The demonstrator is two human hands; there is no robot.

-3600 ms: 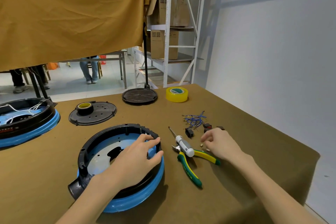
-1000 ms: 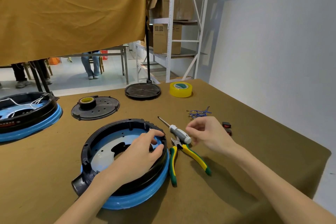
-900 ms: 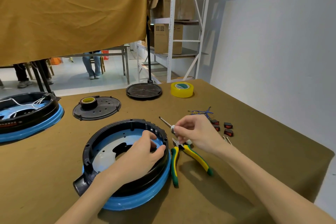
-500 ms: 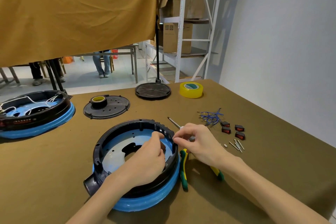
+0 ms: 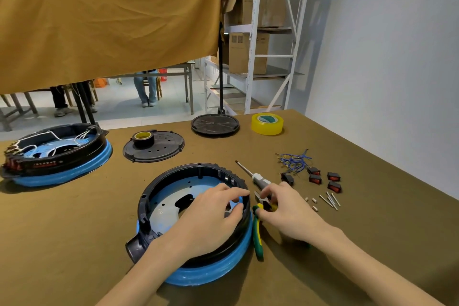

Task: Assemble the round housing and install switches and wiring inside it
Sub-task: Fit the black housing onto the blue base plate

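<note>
The round housing (image 5: 159, 196), a black ring on a blue base, lies in front of me. My left hand (image 5: 211, 218) rests inside it, with fingertips and thumb touching the inner wall at the right rim. Just outside that rim, my right hand (image 5: 288, 211) hovers low over the yellow-green pliers (image 5: 258, 238). Its fingers are curled, and what they hold is hidden. Several black-and-red switches (image 5: 315, 179) and a bundle of blue wires (image 5: 295, 160) lie farther right. The screwdriver (image 5: 255, 177) lies between them and the housing.
Screws and small brass pieces (image 5: 330, 200) lie right of my hand. A second wired housing (image 5: 57, 156) stands at the left. Behind are a black lid (image 5: 161, 149) carrying a dark tape roll (image 5: 143, 138), a black disc (image 5: 215, 125) and yellow tape (image 5: 267, 124).
My right hand came from the switches and small pieces across to the housing's right rim, then drew back slightly over the pliers. My left hand stayed at the rim.
</note>
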